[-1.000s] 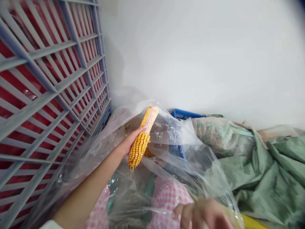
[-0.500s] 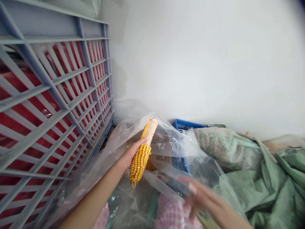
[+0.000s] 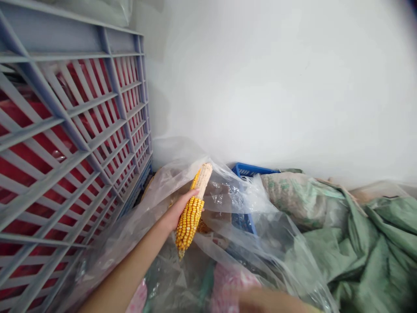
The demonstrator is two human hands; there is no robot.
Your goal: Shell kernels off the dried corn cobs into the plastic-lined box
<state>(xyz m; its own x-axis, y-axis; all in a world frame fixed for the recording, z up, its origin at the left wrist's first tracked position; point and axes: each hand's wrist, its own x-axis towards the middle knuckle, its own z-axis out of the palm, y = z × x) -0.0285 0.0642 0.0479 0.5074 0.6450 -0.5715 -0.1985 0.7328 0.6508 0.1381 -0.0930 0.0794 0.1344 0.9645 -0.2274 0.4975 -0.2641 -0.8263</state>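
Note:
My left hand (image 3: 183, 206) is closed around an ear of corn (image 3: 189, 224), held tilted with its tip pointing down. Yellow kernels cover its lower part and one side. Bare pale cob shows along the upper part. Beneath the ear spreads a clear plastic bag (image 3: 156, 195), its mouth wide, with some loose yellow bits low inside. Low in the view, my right hand (image 3: 270, 301) is a smear of motion apart from the corn, its fingers not made out, near pink checked cloth (image 3: 230, 282).
A tall grey-purple slatted crate (image 3: 94, 143) with red things inside rises at the left. Behind the bag is a blue basket (image 3: 252, 169). To the right lie a printed sack (image 3: 299, 200) and green tarp-like cloth (image 3: 358, 252). A white wall (image 3: 267, 87) backs everything.
My right hand has moved down and toward the lower edge, its fingers no longer showing. The left hand keeps its hold on the corn. The whole view has shifted slightly.

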